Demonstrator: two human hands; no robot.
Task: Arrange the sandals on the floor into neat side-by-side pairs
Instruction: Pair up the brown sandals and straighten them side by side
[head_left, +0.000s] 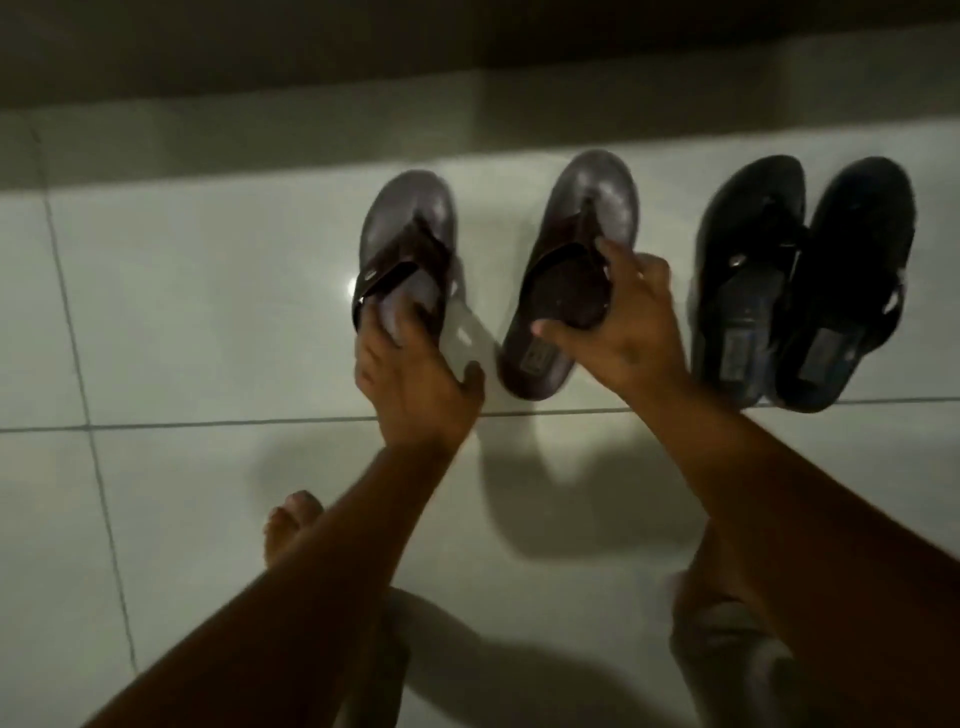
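Two brown flip-flop sandals are in my hands above the pale tiled floor (182, 322). My left hand (415, 384) grips the left brown sandal (408, 228) at its heel, fingers under the strap, and the heel is tilted up off the floor. My right hand (623, 322) holds the right brown sandal (587, 208) by its strap, thumb across the footbed. A gap of floor lies between the two. To the right, a pair of black sandals (800, 280) lies side by side, toes pointing away from me.
A dark wall base (363, 57) runs along the far edge beyond the sandals' toes. My bare left foot (288, 525) and right foot (696, 587) stand on the tiles near me. Grout lines cross the floor.
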